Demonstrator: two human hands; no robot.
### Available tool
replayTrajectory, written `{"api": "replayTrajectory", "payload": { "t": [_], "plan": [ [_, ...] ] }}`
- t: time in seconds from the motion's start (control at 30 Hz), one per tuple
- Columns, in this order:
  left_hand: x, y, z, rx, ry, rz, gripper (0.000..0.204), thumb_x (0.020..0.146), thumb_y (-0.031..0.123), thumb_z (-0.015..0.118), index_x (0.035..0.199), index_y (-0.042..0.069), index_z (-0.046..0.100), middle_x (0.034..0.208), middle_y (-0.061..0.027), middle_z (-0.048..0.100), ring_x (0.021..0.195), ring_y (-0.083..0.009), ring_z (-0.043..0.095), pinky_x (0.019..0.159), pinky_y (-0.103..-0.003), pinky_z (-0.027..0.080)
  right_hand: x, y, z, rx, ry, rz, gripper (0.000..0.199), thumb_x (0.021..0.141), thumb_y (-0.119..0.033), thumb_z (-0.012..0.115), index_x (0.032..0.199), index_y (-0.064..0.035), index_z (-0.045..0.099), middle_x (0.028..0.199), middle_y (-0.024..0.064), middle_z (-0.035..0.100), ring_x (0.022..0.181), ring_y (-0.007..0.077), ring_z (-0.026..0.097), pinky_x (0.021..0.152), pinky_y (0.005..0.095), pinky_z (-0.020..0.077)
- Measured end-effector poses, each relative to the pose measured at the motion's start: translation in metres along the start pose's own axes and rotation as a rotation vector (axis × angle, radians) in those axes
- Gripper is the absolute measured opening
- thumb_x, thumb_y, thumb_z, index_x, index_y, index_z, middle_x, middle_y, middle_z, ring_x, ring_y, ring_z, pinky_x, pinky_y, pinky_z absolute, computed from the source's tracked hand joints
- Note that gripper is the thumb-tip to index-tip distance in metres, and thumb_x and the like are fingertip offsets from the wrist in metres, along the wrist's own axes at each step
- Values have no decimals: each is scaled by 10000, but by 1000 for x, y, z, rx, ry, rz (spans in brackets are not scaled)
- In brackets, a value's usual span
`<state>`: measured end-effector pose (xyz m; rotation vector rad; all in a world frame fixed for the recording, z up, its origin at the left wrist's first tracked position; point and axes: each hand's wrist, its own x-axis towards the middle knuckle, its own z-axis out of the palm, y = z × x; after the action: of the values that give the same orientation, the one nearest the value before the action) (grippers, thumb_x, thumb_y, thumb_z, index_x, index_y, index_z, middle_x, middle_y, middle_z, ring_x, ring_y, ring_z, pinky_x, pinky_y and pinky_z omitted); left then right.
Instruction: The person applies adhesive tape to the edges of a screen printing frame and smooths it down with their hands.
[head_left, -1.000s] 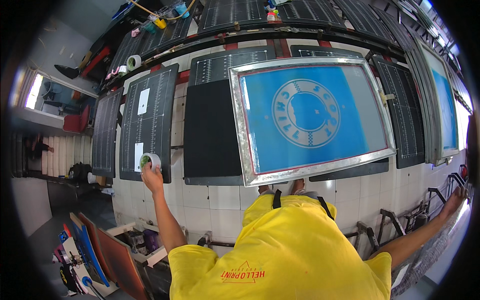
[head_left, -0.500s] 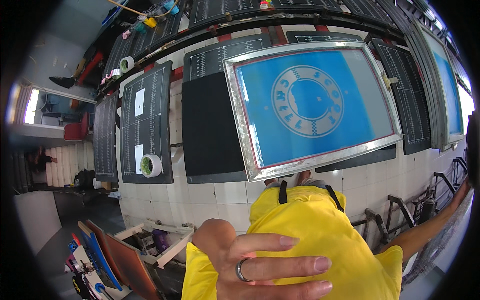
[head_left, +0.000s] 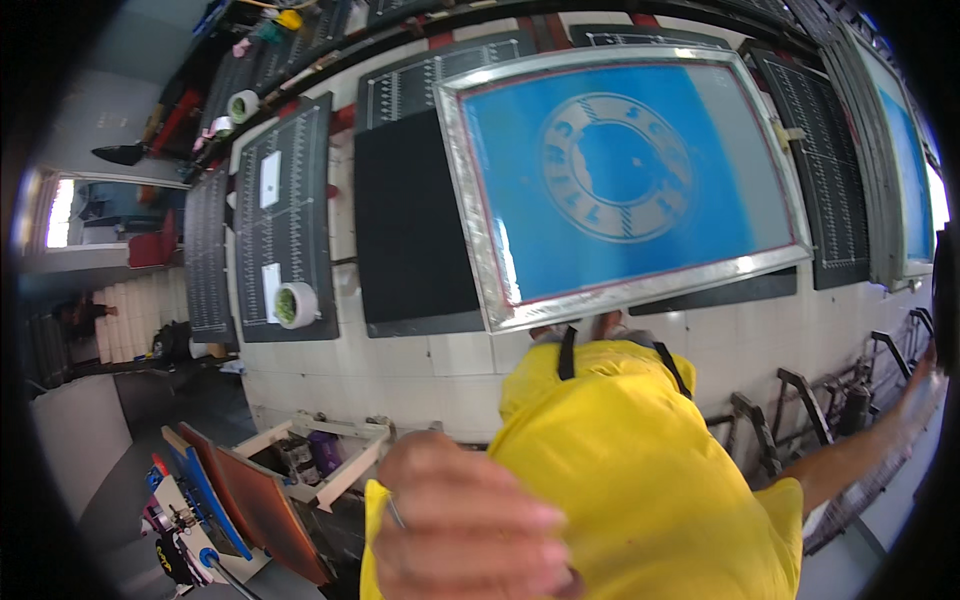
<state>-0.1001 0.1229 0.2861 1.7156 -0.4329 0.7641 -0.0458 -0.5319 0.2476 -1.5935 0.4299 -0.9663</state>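
**Left hand raised close to the lens, tape roll resting on the counter**

At the far left, a roll of tape (head_left: 296, 304) with a greenish core sits on the lower end of a black gridded mat (head_left: 285, 225), beside a small white label. It lies alone, well apart from both hands. A second pale tape roll (head_left: 243, 104) rests farther up the tiled counter (head_left: 400, 355), near the top edge.

Low in the view, the left hand (head_left: 462, 525) fills the foreground, blurred by its closeness, fingers extended and held together, a ring on one finger. Its grip is released; nothing lies in it. It hangs in front of the yellow shirt (head_left: 640, 470), above a stack of framed screens (head_left: 235, 505) leaning near the floor.

In the middle, a large printing screen (head_left: 620, 180) with a metal frame and blue mesh bearing a round pale emblem overlaps a plain black mat (head_left: 410, 235).

At the far right, the right hand (head_left: 925, 372) reaches out toward dark metal racks (head_left: 800, 400) at the rim; whether its grip is clenched or released, I cannot tell.
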Motion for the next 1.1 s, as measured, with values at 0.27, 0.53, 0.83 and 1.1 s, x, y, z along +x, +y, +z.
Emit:
{"api": "replayTrajectory", "payload": {
  "t": [0.27, 0.53, 0.83, 1.1],
  "plan": [
    [-62, -95, -35, -45, 16, -804, 178, 866, 96, 712, 794, 48, 557, 788, -58, 585, 714, -156, 582, 680, -282, 469, -94, 42, 105, -417, -471, 246, 161, 956, -233, 643, 970, -76, 672, 790, -59, 568, 692, 46, 477, 613, 214, 360],
    [-208, -133, -83, -165, -127, -1768, 157, 922, 149, 661, 803, 79, 586, 743, -21, 613, 652, -117, 571, 649, -265, 487, -249, 131, 77, -751, -1036, 836, 170, 852, -177, 726, 805, -17, 692, 689, -3, 615, 609, 96, 514, 550, 264, 394],
    [-219, -127, -74, -72, -205, -1667, 184, 916, 129, 675, 768, 82, 576, 726, -3, 627, 643, -79, 561, 610, -260, 474, -285, 140, 55, -854, -1126, 951, 199, 859, -223, 725, 855, -25, 713, 710, 25, 646, 615, 116, 556, 543, 282, 430],
    [-76, -169, -70, 196, -262, -1059, 213, 931, 169, 671, 789, 64, 552, 696, 14, 581, 634, -37, 503, 601, -205, 407, -151, 123, 162, -595, -882, 194, 167, 857, -123, 724, 781, 2, 644, 652, -45, 537, 609, 47, 447, 535, 251, 350]
  ]
}}
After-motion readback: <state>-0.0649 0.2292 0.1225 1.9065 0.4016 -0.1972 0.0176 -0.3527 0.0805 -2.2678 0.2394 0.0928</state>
